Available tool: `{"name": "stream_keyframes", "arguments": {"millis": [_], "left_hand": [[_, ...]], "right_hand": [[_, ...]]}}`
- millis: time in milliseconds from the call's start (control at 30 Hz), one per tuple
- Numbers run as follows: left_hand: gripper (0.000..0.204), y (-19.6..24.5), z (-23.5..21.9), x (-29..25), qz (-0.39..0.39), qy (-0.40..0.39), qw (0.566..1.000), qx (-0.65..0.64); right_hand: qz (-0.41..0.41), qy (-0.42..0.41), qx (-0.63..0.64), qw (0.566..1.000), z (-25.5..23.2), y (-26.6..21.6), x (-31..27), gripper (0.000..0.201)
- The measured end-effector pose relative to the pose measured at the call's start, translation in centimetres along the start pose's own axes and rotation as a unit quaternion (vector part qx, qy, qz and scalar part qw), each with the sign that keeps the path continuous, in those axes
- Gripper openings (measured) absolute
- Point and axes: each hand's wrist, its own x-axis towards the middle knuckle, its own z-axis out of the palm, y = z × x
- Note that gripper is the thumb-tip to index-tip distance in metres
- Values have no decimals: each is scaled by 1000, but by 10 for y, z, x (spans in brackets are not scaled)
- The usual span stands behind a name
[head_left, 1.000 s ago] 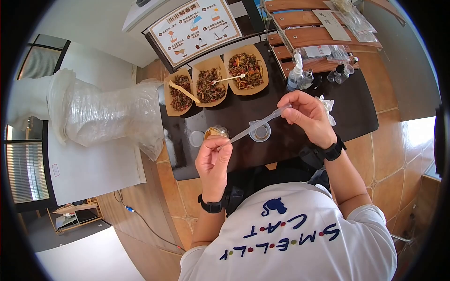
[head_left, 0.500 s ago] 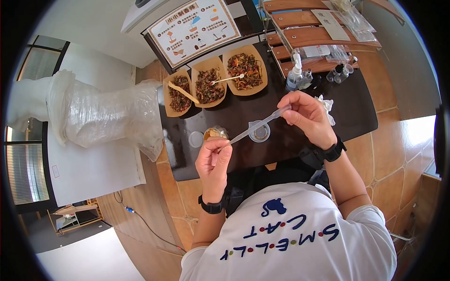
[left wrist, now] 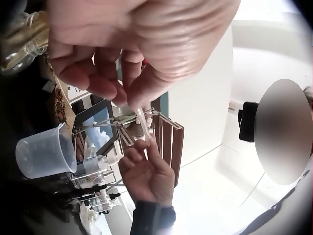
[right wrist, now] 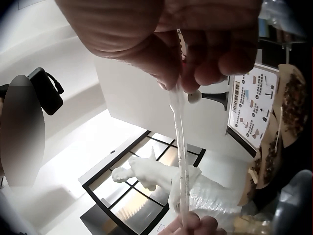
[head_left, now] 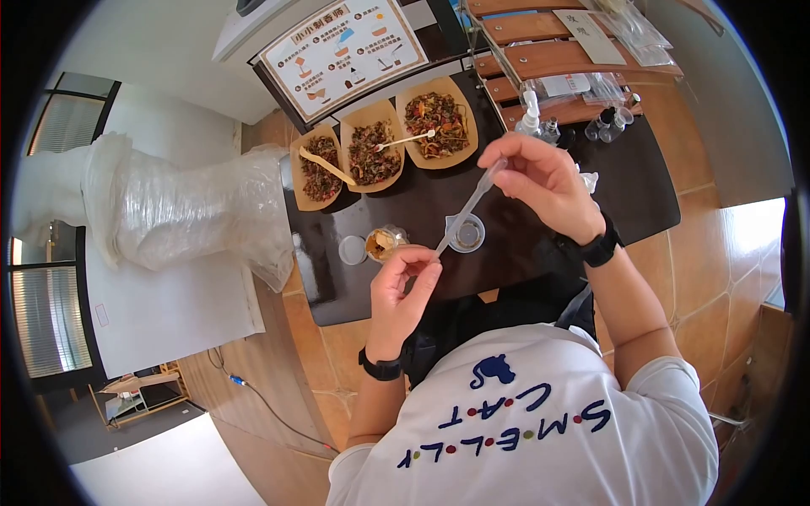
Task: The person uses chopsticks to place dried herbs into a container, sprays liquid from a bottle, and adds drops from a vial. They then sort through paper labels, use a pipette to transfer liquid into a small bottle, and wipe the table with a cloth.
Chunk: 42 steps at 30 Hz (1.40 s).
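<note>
A clear plastic dropper pipette (head_left: 467, 209) slants over the table. My right hand (head_left: 548, 190) pinches its bulb end between thumb and fingers, while my left hand (head_left: 400, 297) pinches the thin tip end. In the right wrist view, small specks or droplets show along the stem of the pipette (right wrist: 181, 152). Below it on the table is a clear plastic cup (head_left: 467, 236) with a little in its bottom, seen from the side as a measuring cup (left wrist: 46, 152) with a spout. A clear jar (head_left: 384, 244) with tan contents is beside it, partly behind my left hand, near a white lid (head_left: 353, 250).
Three paper trays (head_left: 384, 187) of dried plant bits line the back edge, with a wooden stick (head_left: 329, 167) and a small white spoon (head_left: 405, 140). An instruction sign (head_left: 342, 59) stands behind. Pump bottle (head_left: 529, 114), small bottles (head_left: 614, 126), wooden shelf (head_left: 557, 63) and crumpled tissue (head_left: 590, 180) are right.
My right hand has moved up and a little left, and my left hand has shifted right. The pipette between them stands steeper. More of the jar shows now.
</note>
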Motion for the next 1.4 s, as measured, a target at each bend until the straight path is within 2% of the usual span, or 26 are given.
{"name": "stream_keyframes", "arguments": {"millis": [33, 133, 367, 433, 533, 633, 1033, 1167, 1333, 1400], "left_hand": [[13, 2, 2, 0, 5, -4, 1000, 9], [13, 6, 2, -2, 23, -4, 999, 23], [12, 22, 6, -9, 58, 3, 996, 70], [16, 26, 10, -11, 62, 41, 997, 31], [19, 28, 9, -12, 91, 27, 993, 66], [25, 32, 10, -16, 63, 15, 993, 100], [23, 37, 17, -16, 45, -29, 989, 136], [22, 32, 18, -15, 56, -27, 989, 136], [22, 34, 18, -16, 22, -27, 990, 140], [23, 28, 16, -15, 31, -30, 990, 137]], "right_hand": [[-26, -13, 3, 1000, 0, 1, 4, 19], [-32, -27, -15, 999, 4, -2, 10, 19], [-23, -52, 19, 998, 8, -7, 12, 19], [-18, -55, 15, 998, 7, -8, 13, 19], [-14, -59, 19, 998, 8, -10, 12, 18], [-18, -52, 29, 998, 11, -9, 12, 19], [-19, -43, 4, 999, 16, -10, 14, 26], [-22, -50, 3, 999, 16, -9, 15, 26], [-16, -49, 9, 999, 17, -8, 15, 26], [-13, -50, 11, 999, 17, -8, 15, 26]]}}
